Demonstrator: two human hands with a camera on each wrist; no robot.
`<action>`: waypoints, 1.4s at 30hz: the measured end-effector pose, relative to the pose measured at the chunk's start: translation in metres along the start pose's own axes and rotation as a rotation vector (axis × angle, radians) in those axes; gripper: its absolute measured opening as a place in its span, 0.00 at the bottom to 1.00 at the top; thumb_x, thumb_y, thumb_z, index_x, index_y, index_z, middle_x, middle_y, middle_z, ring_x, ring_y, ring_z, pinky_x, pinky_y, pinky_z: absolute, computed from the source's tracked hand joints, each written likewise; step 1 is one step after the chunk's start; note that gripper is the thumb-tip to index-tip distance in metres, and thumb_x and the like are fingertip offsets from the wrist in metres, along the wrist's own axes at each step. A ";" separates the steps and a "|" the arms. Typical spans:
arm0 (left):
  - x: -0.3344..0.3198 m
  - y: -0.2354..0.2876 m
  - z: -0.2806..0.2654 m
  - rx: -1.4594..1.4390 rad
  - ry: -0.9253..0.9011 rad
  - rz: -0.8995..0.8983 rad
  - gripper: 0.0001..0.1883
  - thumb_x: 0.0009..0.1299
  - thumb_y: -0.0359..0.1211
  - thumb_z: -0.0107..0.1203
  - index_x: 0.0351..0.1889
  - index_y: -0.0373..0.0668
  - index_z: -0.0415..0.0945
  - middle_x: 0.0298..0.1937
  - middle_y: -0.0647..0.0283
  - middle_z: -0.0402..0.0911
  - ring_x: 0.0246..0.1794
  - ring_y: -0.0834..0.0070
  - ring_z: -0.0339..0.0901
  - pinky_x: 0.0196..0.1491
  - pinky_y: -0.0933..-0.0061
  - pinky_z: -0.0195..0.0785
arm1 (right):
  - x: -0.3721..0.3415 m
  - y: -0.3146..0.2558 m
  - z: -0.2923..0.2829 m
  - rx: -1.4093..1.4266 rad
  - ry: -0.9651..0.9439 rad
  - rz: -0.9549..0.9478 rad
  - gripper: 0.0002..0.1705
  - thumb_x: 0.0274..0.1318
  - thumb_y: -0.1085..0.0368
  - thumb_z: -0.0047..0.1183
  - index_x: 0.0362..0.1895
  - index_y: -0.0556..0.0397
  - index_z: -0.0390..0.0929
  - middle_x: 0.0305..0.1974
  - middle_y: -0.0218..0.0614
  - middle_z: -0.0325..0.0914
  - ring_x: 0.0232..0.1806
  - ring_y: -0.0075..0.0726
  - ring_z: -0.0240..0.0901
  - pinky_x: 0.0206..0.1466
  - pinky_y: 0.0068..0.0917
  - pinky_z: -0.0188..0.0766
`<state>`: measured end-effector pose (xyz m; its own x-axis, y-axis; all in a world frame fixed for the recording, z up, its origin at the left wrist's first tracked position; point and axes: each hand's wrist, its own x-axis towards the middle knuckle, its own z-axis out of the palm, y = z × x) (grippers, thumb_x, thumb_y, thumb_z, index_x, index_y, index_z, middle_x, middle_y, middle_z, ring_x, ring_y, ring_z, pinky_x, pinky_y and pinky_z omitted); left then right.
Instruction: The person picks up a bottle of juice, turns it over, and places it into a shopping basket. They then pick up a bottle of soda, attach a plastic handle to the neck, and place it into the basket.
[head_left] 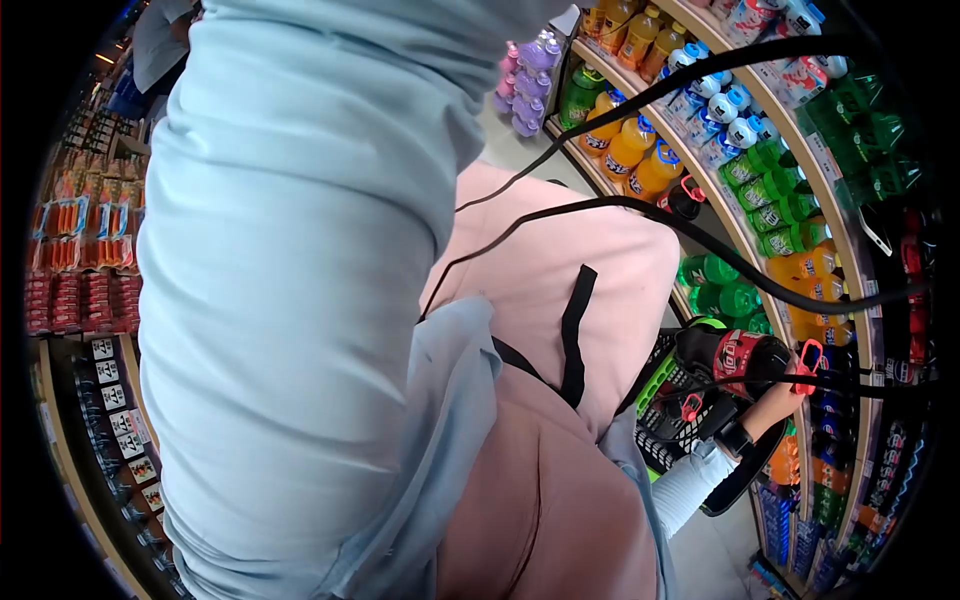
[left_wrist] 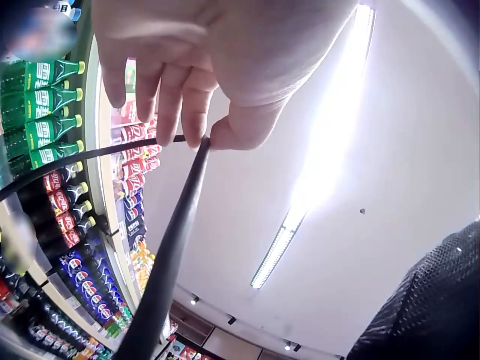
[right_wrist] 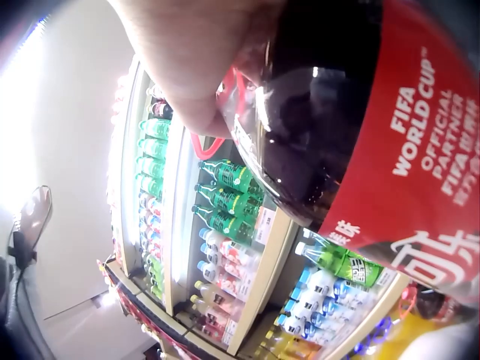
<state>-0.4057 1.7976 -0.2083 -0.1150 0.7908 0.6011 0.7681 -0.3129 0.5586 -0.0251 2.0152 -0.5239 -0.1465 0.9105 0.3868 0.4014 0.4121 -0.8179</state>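
Observation:
High up, my left hand (left_wrist: 225,67) has its thumb and a finger pinched at a bend in a black cable (left_wrist: 169,255); the head view does not show this hand. My right hand (head_left: 775,408) (right_wrist: 187,75) grips a large cola bottle (head_left: 738,356) (right_wrist: 322,127) at its neck end, by a red handle (head_left: 809,368) (right_wrist: 208,147). The bottle has a red label and lies tilted over a black basket with green trim (head_left: 657,385). Another red cap (head_left: 691,406) shows inside the basket.
Curved shelves (head_left: 735,190) of bottled drinks run along the right. More packed shelves (head_left: 85,290) stand at the left, with another person (head_left: 160,45) at the upper left. Black cables (head_left: 700,245) cross the head view. Purple bottles (head_left: 535,80) stand at the top.

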 end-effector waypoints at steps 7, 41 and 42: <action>0.039 -0.001 0.042 0.032 -0.208 0.075 0.22 0.65 0.47 0.51 0.51 0.45 0.73 0.52 0.60 0.75 0.55 0.70 0.71 0.57 0.71 0.62 | 0.005 0.019 -0.001 -0.003 0.041 0.003 0.17 0.59 0.64 0.49 0.45 0.65 0.76 0.42 0.39 0.79 0.44 0.34 0.75 0.51 0.28 0.67; -0.165 -0.262 0.249 -0.386 -0.554 -0.500 0.08 0.65 0.33 0.56 0.37 0.39 0.79 0.40 0.65 0.79 0.45 0.75 0.75 0.52 0.73 0.67 | -0.010 -0.029 0.013 0.082 0.062 0.148 0.17 0.60 0.66 0.48 0.48 0.65 0.75 0.46 0.41 0.77 0.47 0.30 0.72 0.54 0.26 0.65; -0.169 -0.263 0.250 -0.363 -0.553 -0.491 0.08 0.65 0.33 0.56 0.37 0.40 0.79 0.39 0.65 0.79 0.45 0.74 0.75 0.52 0.73 0.67 | -0.010 -0.029 0.014 0.080 0.059 0.142 0.17 0.60 0.65 0.48 0.48 0.65 0.75 0.46 0.41 0.77 0.47 0.30 0.72 0.54 0.26 0.65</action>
<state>-0.4312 1.8778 -0.5993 0.0145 0.9971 -0.0747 0.4490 0.0602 0.8915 -0.0477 1.9944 -0.5099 -0.0386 0.9571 0.2873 0.3411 0.2828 -0.8965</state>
